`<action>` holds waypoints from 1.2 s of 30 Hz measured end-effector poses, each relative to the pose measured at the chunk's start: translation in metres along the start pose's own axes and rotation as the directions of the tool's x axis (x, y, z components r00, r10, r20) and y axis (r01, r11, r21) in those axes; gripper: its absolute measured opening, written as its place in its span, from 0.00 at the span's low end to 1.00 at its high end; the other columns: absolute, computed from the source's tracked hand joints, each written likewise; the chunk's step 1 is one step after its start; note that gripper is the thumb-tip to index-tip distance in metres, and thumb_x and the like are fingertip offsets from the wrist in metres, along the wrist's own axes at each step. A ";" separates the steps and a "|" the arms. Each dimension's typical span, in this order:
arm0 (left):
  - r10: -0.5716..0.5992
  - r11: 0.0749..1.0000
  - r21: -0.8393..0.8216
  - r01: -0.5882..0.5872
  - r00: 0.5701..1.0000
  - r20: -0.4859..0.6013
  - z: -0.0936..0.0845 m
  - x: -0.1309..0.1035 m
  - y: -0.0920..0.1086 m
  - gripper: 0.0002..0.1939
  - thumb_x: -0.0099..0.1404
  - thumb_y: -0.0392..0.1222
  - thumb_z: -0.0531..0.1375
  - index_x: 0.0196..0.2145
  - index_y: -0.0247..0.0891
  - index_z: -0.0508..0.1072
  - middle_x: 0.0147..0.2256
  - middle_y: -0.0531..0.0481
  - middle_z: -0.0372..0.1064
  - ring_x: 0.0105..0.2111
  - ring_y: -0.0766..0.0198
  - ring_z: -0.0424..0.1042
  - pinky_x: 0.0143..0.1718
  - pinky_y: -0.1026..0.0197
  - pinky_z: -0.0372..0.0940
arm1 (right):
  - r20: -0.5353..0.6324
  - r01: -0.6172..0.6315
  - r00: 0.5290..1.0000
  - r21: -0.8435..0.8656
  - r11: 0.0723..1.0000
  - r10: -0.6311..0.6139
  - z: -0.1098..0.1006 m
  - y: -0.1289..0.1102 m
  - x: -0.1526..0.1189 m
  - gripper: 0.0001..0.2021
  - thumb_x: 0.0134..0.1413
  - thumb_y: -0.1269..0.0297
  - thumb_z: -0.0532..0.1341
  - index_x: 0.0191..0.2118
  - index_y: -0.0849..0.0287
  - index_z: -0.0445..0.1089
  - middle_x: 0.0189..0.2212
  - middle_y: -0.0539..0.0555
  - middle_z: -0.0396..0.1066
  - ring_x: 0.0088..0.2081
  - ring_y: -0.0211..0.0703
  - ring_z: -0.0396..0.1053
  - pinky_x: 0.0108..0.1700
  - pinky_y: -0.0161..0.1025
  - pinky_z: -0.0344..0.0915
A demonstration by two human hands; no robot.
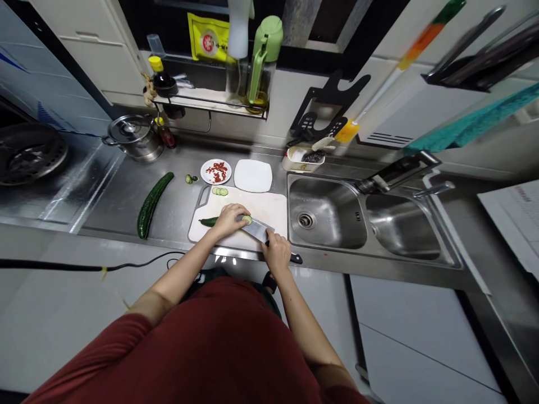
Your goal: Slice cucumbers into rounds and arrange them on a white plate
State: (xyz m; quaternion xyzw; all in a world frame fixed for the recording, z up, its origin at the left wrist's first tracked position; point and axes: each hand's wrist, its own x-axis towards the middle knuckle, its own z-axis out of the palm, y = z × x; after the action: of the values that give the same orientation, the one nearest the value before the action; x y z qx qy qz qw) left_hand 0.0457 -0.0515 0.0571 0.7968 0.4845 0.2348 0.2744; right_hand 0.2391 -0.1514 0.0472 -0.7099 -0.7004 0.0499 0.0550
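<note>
My left hand is closed over a cut cucumber lying on the white cutting board; its dark green end sticks out to the left. My right hand grips the handle of a kitchen knife, whose wide blade reaches left to my left fingertips. A pale cucumber slice shows at the blade beside those fingers. Near the board's top left lie several cucumber slices. A black knife handle pokes out at the counter edge beyond my right wrist.
A whole cucumber lies left of the board. Behind the board stand a plate of chopped red pieces and a white square plate, with cucumber ends nearby. A double sink is at right, a lidded pot at back left.
</note>
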 end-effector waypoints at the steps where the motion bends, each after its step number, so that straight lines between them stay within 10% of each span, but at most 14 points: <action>1: -0.008 1.000 -0.001 0.008 1.000 -0.011 0.002 0.000 0.000 0.10 0.59 0.46 0.61 0.39 0.45 0.76 0.43 0.51 0.72 0.45 0.59 0.67 0.51 0.55 0.58 | -0.001 -0.004 1.000 0.003 1.000 0.004 0.001 0.001 -0.001 0.20 0.55 0.64 0.59 0.54 0.59 0.65 0.36 0.55 0.70 0.39 0.46 0.63 0.42 0.39 0.51; 7: -0.166 0.985 -0.077 0.155 0.970 -0.175 0.005 0.008 -0.004 0.08 0.60 0.47 0.60 0.35 0.43 0.76 0.34 0.52 0.74 0.36 0.62 0.70 0.42 0.60 0.62 | -0.003 -0.041 0.999 0.041 0.998 0.042 0.005 0.007 -0.001 0.19 0.57 0.64 0.58 0.54 0.60 0.65 0.37 0.55 0.70 0.40 0.45 0.63 0.44 0.38 0.52; 19: -0.609 0.777 -0.091 0.623 0.707 -0.360 -0.002 0.047 -0.070 0.11 0.59 0.45 0.58 0.40 0.44 0.72 0.34 0.53 0.74 0.37 0.63 0.71 0.40 0.61 0.60 | -0.033 -0.125 0.991 0.088 0.988 0.128 0.019 0.028 0.001 0.19 0.57 0.63 0.57 0.54 0.60 0.65 0.37 0.56 0.71 0.40 0.45 0.65 0.44 0.37 0.53; 36: -0.556 0.760 0.119 0.639 0.733 -0.392 0.002 0.062 -0.086 0.10 0.58 0.42 0.58 0.39 0.44 0.72 0.36 0.47 0.74 0.41 0.53 0.69 0.45 0.53 0.55 | -0.043 -0.105 0.993 0.136 0.985 0.112 0.025 0.029 0.002 0.18 0.57 0.62 0.56 0.52 0.60 0.66 0.36 0.54 0.71 0.39 0.45 0.65 0.43 0.37 0.54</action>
State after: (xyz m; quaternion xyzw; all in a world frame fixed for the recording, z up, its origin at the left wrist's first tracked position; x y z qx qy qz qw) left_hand 0.0176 0.0364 0.0057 0.5725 0.7805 0.2023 0.1488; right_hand 0.2638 -0.1498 0.0180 -0.7428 -0.6541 0.0816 0.1174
